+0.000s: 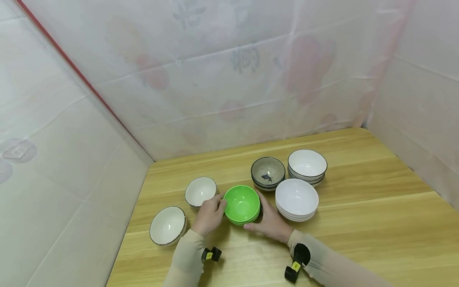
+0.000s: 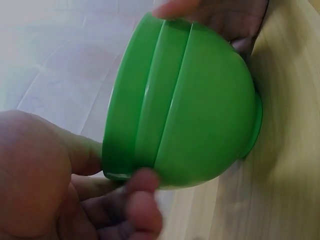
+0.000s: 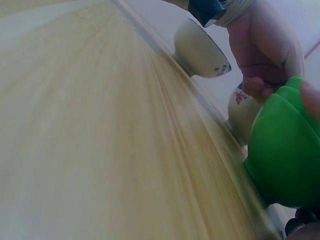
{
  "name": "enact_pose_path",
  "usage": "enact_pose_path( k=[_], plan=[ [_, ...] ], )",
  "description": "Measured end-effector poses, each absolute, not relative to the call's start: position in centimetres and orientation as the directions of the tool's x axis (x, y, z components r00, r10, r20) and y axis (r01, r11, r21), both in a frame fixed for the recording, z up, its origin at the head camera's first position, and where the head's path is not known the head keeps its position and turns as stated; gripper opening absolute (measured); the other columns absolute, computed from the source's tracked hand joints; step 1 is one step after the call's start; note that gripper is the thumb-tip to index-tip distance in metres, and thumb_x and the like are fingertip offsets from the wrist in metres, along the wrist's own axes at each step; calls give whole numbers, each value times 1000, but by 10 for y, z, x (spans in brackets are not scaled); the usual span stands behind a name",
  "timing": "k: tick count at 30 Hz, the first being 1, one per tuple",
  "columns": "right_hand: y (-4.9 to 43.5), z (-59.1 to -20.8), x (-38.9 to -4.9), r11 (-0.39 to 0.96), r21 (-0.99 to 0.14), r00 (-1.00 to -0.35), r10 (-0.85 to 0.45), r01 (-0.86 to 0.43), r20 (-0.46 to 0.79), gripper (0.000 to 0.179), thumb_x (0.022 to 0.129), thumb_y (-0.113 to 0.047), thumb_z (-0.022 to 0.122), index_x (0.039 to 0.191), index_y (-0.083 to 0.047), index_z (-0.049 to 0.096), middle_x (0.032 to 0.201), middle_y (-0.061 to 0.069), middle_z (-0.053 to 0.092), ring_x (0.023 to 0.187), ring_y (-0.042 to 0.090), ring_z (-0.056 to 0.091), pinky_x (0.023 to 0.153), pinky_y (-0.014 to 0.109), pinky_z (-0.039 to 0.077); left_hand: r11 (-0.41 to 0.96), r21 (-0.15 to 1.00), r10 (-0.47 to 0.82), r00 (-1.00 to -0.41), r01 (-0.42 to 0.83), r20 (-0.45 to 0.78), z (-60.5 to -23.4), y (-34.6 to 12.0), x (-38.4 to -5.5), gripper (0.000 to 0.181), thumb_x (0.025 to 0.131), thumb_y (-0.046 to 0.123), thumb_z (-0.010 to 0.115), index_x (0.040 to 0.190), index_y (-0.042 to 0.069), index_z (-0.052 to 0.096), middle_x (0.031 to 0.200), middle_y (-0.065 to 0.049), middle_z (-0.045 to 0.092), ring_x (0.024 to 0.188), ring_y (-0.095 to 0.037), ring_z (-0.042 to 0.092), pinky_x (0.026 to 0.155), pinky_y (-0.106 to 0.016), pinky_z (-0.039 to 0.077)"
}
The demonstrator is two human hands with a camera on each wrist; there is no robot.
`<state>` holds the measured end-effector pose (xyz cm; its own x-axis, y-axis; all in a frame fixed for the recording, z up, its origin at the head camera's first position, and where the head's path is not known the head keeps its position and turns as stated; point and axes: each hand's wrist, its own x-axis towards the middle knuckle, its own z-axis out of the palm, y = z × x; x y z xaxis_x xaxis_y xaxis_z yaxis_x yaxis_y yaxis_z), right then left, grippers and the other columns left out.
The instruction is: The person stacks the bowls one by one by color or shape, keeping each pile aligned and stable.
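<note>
A nested stack of green bowls (image 1: 242, 204) stands on the wooden table between both hands. My left hand (image 1: 209, 215) pinches the stack's left rim. In the left wrist view its thumb and curled fingertips (image 2: 145, 200) meet the upper edges, and the stacked rims show as steps. From the right, my right hand (image 1: 270, 223) grips the stack, thumb at the near side and fingers round the far side. The right wrist view shows the green bowls (image 3: 282, 150) at its right edge, their base by the tabletop; most of the right hand is out of that view.
Left of the stack are two cream bowls with dark rims, one near (image 1: 167, 225) and one farther (image 1: 201, 192). White bowls (image 1: 297, 199) are stacked close by my right hand. Behind stand grey fish-patterned bowls (image 1: 268, 172) and dark-rimmed white bowls (image 1: 307, 163). Sheeted walls enclose the table (image 1: 358, 239).
</note>
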<state>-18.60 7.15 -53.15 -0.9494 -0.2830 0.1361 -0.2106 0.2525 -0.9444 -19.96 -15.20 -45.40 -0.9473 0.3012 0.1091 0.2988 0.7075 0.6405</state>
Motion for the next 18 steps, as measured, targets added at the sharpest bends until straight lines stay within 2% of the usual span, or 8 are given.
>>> enact_pose_path(
  k=[5, 8, 12, 16, 18],
  plan=[
    [71, -532, -186, 206, -952, -946, -278, -226, 165, 114, 71, -36, 85, 155, -13, 11, 157, 9, 21, 142, 27, 22, 113, 54, 16, 720, 633, 306, -949, 284, 78, -454, -153, -198, 44, 102, 20, 46, 130, -13, 50, 100, -14, 69, 92, -20, 62, 86, -43, 52],
    [70, -528, -184, 162, -953, -938, -281, -255, 204, 107, 76, -28, 82, 154, -10, 11, 157, 11, 19, 142, 29, 22, 112, 54, 17, 727, 634, 308, -951, 264, 43, -454, -154, -197, 46, 103, 23, 45, 132, -13, 48, 87, -10, 68, 80, -16, 63, 81, -40, 53],
    [67, -506, -175, 153, -929, -921, -257, -338, 292, 96, 80, -15, 77, 152, -1, 14, 155, 20, 19, 141, 35, 23, 111, 55, 21, 730, 636, 310, -951, 252, 21, -453, -153, -196, 48, 103, 25, 43, 134, -13, 47, 72, -3, 63, 64, -9, 56, 73, -35, 52],
    [66, -475, -161, 206, -880, -895, -229, -429, 383, 87, 80, -8, 74, 148, 6, 21, 152, 25, 24, 139, 39, 24, 113, 42, 21, 722, 641, 318, -948, 261, 28, -453, -154, -197, 48, 104, 26, 43, 133, -12, 47, 71, -3, 63, 61, -7, 55, 72, -34, 52],
    [67, -464, -155, 220, -854, -876, -229, -472, 425, 83, 81, -6, 73, 146, 7, 24, 151, 25, 26, 138, 40, 26, 113, 33, 22, 709, 656, 325, -945, 261, 25, -453, -154, -197, 47, 104, 26, 42, 133, -10, 48, 70, -4, 64, 58, -7, 55, 67, -32, 52]
  ],
)
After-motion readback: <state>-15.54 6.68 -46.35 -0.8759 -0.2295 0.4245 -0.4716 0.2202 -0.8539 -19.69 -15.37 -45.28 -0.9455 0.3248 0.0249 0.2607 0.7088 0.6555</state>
